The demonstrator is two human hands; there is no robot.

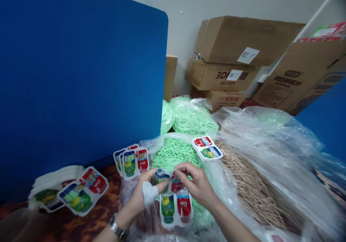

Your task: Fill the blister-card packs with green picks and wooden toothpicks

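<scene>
With left-hand grip (140, 190) closed on the green half of a two-part pack (162, 178) above green sticks (174, 151) — and right-hand grip (198, 186) bunched at its red half, hold unclear — best to steady by the rim, without creasing.

A brown patterned surface (108, 204), maybe cloth, carries bags of green sticks (193, 121), brown sticks (251, 189) and packs (79, 200).

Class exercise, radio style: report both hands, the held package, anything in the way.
Left hand gripping Sprite-Cola package; right hand pinching its Cola side. Second package just below in view. Nothing visibly blocking either hand.
</scene>
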